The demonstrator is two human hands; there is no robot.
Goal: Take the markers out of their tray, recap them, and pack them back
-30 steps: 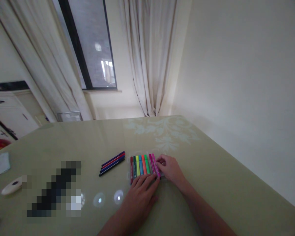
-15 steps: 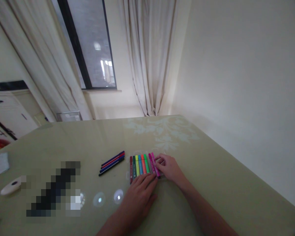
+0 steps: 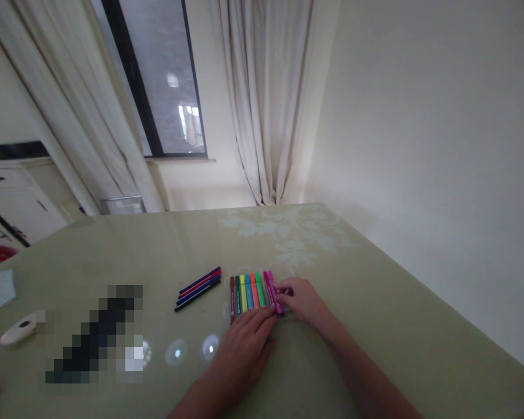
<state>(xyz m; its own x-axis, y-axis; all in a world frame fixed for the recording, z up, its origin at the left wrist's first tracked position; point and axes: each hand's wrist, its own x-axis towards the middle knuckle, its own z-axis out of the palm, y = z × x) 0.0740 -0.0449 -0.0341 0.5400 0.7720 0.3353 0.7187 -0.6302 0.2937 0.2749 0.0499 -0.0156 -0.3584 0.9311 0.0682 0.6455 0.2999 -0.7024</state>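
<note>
Head view: your left hand point(image 3: 251, 333) lies over near ends of marker row point(image 3: 247, 292), grip released, likely steadying row in clear case point(image 3: 227, 312). Your right hand point(image 3: 279, 292) touches slanted outer magenta marker point(image 3: 272, 278) at row's right end, probably from exposed side; cannot tell whether grip pinches. Loose pens point(image 3: 199, 289) lie left on tabletop point(image 3: 157, 250), apart from hands.

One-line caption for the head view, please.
Left hand at a row of colored pens, right hand at its pink pair, other pens apart on the table.
</note>
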